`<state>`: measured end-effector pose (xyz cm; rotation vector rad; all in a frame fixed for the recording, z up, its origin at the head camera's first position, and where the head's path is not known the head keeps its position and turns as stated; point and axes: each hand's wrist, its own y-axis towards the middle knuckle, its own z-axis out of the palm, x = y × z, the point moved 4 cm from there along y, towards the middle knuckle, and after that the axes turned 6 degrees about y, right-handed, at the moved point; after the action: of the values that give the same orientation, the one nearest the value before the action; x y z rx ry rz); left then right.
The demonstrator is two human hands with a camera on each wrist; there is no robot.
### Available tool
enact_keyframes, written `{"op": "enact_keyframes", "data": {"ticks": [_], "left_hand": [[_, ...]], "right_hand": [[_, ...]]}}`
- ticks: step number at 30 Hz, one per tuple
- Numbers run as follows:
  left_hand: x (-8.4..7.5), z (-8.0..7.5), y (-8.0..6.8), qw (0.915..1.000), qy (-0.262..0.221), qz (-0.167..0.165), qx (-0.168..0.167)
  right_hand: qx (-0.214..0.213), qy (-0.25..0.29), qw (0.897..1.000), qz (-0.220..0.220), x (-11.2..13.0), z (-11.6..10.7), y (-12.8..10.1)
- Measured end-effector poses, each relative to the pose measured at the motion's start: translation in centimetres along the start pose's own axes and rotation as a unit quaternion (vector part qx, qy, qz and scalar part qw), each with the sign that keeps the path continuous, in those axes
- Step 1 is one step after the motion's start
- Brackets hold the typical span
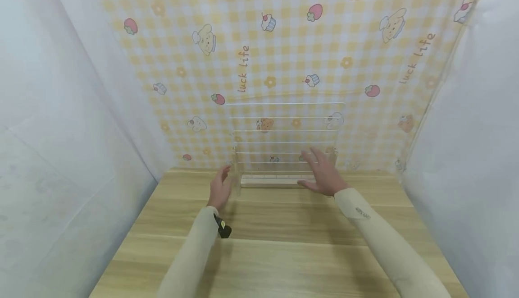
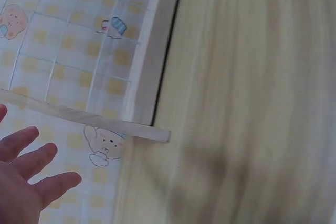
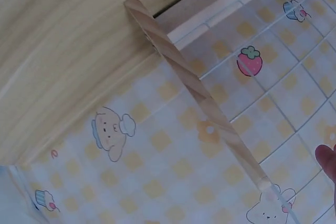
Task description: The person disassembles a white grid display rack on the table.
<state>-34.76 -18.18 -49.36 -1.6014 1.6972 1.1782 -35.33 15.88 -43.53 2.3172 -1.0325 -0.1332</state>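
1. Head view: a wire rack point(image 1: 284, 140) stands upright at the far edge of the tabletop point(image 1: 275, 244). The left hand point(image 1: 220, 189) and right hand point(image 1: 324, 174) are spread open at its sides, gripping nothing.
2. Left wrist view: the fingers point(image 2: 31, 156) are relaxed beside the rack's wooden post point(image 2: 84, 116).
3. Right wrist view: only a fingertip point(image 3: 328, 161) shows. The rack looks light and stiff with thin wires, so it is best held by its wooden posts.

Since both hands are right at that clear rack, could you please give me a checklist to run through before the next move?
1. Clear slatted rack with pale wooden base stands upright at the back of the table: ok.
2. Left hand is at the rack's left edge, fingers straight, holding nothing: ok.
3. Right hand is in front of the rack's right side, fingers spread, holding nothing: ok.
4. Either hand actually touching the rack: cannot tell.
5. Light wooden table in front of the rack shows nothing in the way: ok.
6. Wooden side post seated on the base: ok.
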Motion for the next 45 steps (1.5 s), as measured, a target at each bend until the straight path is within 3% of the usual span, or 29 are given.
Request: {"op": "enact_keyframes", "data": {"ticks": [7,13,21,26,33,37,41,45], "left_hand": [[-1.3,-0.3,3.2,0.9998,0.000,-0.019,-0.008],[-2.3,-0.6,5.2,0.9993,0.024,-0.026,-0.011],[-3.3,-0.1,6.6,0.9970,0.050,-0.037,0.046],[-3.0,0.1,7.2,0.9967,0.061,-0.036,0.038],[-2.8,-0.2,7.3,0.9959,0.080,-0.030,0.028],[-2.8,-0.4,7.2,0.9954,0.086,-0.032,0.026],[-2.9,-0.5,7.2,0.9952,0.092,-0.029,0.020],[-2.9,-0.6,7.1,0.9955,0.085,-0.035,0.023]], "right_hand": [[-0.046,-0.014,0.998,-0.029,-0.2,-1.1,1.7],[-0.054,-0.031,0.998,-0.018,-0.3,-1.5,2.9],[-0.079,-0.054,0.995,-0.004,-0.6,-2.0,3.9],[-0.070,-0.045,0.996,0.014,-1.0,-2.1,4.1],[-0.051,-0.030,0.993,0.103,-3.0,-2.1,2.6],[-0.079,-0.025,0.987,0.139,-4.3,-2.4,0.6],[-0.123,-0.027,0.974,0.190,-5.9,-2.6,-1.1],[-0.134,0.029,0.951,0.278,-7.3,-2.7,-2.2]]}}
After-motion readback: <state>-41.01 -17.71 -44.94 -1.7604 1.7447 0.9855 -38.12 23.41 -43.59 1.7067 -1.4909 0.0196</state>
